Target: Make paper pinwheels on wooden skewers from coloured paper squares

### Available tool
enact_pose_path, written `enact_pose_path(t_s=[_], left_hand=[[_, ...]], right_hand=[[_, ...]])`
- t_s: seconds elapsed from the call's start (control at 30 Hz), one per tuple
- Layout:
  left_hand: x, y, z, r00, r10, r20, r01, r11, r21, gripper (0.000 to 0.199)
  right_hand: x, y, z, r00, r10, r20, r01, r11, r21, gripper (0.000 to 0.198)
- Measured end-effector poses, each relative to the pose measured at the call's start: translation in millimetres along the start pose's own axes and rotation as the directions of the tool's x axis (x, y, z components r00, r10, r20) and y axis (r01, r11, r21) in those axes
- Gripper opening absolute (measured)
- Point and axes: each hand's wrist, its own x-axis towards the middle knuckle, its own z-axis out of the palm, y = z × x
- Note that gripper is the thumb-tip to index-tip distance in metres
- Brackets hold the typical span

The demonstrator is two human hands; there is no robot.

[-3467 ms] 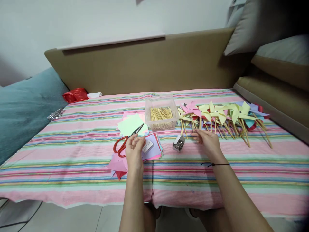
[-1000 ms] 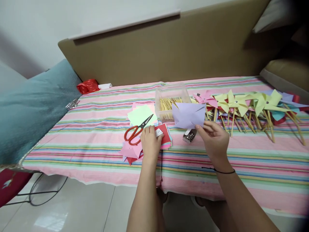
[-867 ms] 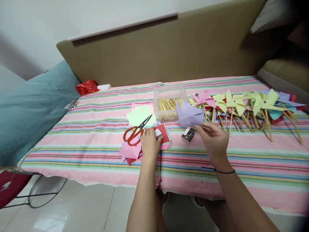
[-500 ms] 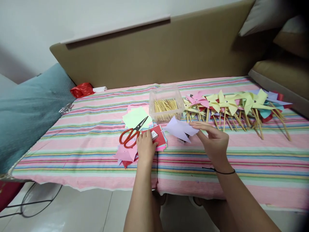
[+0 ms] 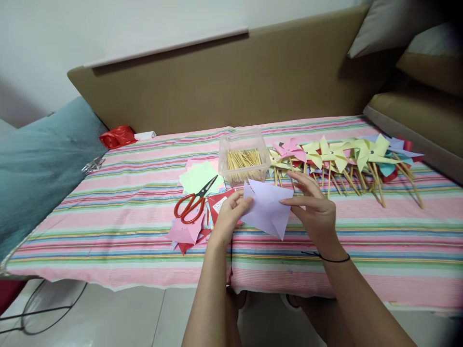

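Observation:
Between my hands a lilac paper square [image 5: 267, 209] with cuts in from its corners is held up over the cloth. My left hand [image 5: 230, 214] pinches its left edge between thumb and fingers. On its right edge, my right hand [image 5: 313, 205] grips the paper with thumb and index finger, other fingers lifted. Just left of my left hand lie red-handled scissors [image 5: 190, 207], partly across pale green paper squares [image 5: 198, 177]. Red paper [image 5: 214, 198] with a small white item on it sits partly behind my left hand. Pink cut paper [image 5: 185, 230] lies below the scissors.
A clear plastic box [image 5: 244, 174] of thin wooden sticks [image 5: 244, 158] stands behind the paper. Several finished pinwheels [image 5: 333, 153] lie to the right. At the far left are a red plastic bag [image 5: 117, 137] and a teal cushion [image 5: 54, 154]. A striped cloth [image 5: 137, 231] covers the seat.
My left hand has left the red paper pile and taken hold of the lilac paper's left edge. The lilac paper, earlier in my right hand only, now lies flatter toward me between both hands.

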Motion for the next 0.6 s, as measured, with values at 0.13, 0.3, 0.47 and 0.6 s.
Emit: enact_pose_path(t_s=[0.13,0.3,0.47,0.6], left_hand=[[-1,3,7,0.997,-0.055,0.057,0.057,0.997,-0.045,0.055],[3,-1,9,0.990,-0.025,-0.138,0.017,0.998,-0.060,0.051],[4,-4,7,0.974,0.008,-0.228,-0.031,0.995,-0.100,0.048],[2,-1,10,0.975,0.007,-0.224,-0.032,0.994,-0.105,0.047]], right_hand=[[0,-2,-1,0.998,0.051,0.035,-0.050,0.998,-0.023,0.025],[-2,6,-4,0.967,0.226,0.114,-0.239,0.964,0.119,0.026],[-7,12,-5,0.873,0.368,0.321,-0.456,0.848,0.271,0.042],[-5,3,-3,0.847,0.377,0.374,-0.479,0.847,0.229,0.018]])
